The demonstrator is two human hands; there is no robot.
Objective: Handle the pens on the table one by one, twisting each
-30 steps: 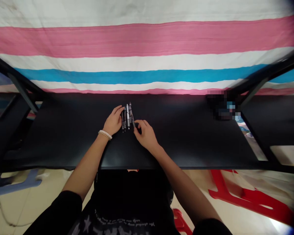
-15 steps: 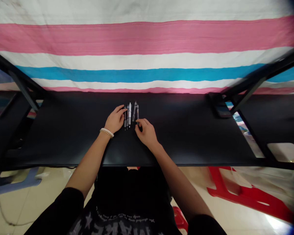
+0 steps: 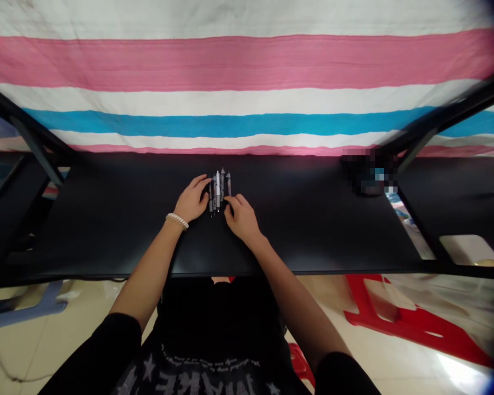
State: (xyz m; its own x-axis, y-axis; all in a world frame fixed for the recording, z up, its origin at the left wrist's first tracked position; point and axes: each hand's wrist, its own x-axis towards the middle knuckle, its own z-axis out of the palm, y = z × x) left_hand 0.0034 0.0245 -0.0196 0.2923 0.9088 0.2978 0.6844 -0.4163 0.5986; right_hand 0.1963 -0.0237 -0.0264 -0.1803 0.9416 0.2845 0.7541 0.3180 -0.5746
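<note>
A wide cloth backdrop (image 3: 247, 66) with pink, white and blue stripes hangs behind a long black table (image 3: 107, 241). Below the table's near edge, a red plastic stool (image 3: 411, 323) stands on the tiled floor to the right, and a blue stool (image 3: 24, 307) to the left. The person's black printed T-shirt (image 3: 214, 329) fills the bottom of the view. A pixelated object (image 3: 368, 173) sits at the table's far right, too blurred to name.

Near the table's middle lie 5 pens (image 3: 219, 191) side by side, a white pen (image 3: 218, 191) among them. The left hand (image 3: 192, 200) is open and relaxed, its fingertips just beside the pens. The right hand (image 3: 241, 219) is loosely curled, its fingertips (image 3: 227, 199) at the pens' lower right end; whether they grip a pen, I cannot tell. A beaded bracelet (image 3: 177, 221) circles the left wrist.
</note>
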